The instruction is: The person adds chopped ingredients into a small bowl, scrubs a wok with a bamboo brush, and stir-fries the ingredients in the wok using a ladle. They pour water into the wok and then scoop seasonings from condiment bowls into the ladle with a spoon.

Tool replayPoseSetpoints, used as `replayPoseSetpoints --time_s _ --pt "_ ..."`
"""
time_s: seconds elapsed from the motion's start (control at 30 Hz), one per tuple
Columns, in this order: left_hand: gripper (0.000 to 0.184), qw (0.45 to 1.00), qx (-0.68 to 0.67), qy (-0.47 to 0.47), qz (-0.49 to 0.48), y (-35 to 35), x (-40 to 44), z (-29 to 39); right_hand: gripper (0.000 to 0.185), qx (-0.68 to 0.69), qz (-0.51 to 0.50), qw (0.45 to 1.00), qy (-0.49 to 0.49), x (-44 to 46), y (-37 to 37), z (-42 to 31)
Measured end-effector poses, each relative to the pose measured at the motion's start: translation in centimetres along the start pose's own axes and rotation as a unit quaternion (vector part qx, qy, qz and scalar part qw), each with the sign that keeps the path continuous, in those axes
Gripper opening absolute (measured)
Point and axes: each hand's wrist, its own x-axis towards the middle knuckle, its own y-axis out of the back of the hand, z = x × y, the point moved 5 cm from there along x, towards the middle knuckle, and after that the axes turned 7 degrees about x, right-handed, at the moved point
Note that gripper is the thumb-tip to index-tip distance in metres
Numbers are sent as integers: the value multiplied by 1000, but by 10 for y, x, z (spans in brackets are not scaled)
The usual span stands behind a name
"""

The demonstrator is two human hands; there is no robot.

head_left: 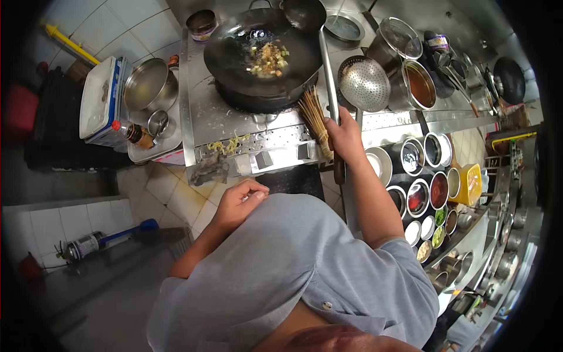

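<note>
My right hand (346, 138) is wrapped round the handle of a long ladle (329, 76). The ladle's dark bowl rests at the far right rim of a black wok (229, 64). Diced pale and browned food (268, 60) lies in the middle of the wok, in what looks like a little oil. Just left of the ladle's handle, a bamboo wok brush (315, 117) leans on the stove's front edge. My left hand (241, 202) is held in front of my belly, fingers loosely curled in, with nothing visible in it.
Right of the wok are a perforated strainer (363, 83) and a pot of reddish-brown liquid (418, 85). Several seasoning containers (417, 196) stand at my right. A metal basin (151, 85) and a bottle (134, 134) are at left. Food scraps (229, 145) litter the stove's front.
</note>
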Motion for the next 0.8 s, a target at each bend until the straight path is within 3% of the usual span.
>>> replayPoseSetpoints --time_s 0.03,0.1,0.17,0.23,0.3,0.37,0.43,0.5,0.57,0.6,0.63,0.67,0.8 --pt "17 1000 3 2 -7 -2 1 2 32 149 -69 981 -105 -8 -3 -7" --pt "17 999 -11 19 -25 -10 6 8 33 236 -63 964 -106 -21 6 -11" --pt "18 998 -4 24 -57 -22 13 4 36 446 -108 870 -181 -45 17 -5" --pt "18 995 0 31 -92 -37 20 6 39 488 -73 845 -206 -81 37 0" --pt "18 990 29 24 -136 -58 26 14 41 591 -74 771 -226 -127 61 15" --pt "17 986 30 29 -159 -79 28 15 45 598 -29 772 -214 -180 85 26" --pt "17 977 30 35 -209 -106 31 14 50 602 0 769 -216 -241 109 39" --pt "16 976 -14 59 -209 -127 29 12 60 529 65 812 -237 -299 136 45" --pt "16 967 -24 65 -247 -153 28 10 58 409 136 864 -262 -351 160 57" --pt "16 967 -35 67 -241 -164 27 11 58 413 155 858 -264 -371 166 61" --pt "16 964 -31 69 -255 -177 27 14 57 271 222 888 -298 -393 177 69" --pt "16 959 -1 56 -278 -189 26 19 55 123 278 894 -328 -411 189 73" --pt "15 944 17 49 -325 -232 21 26 57 55 324 863 -383 -454 212 94"
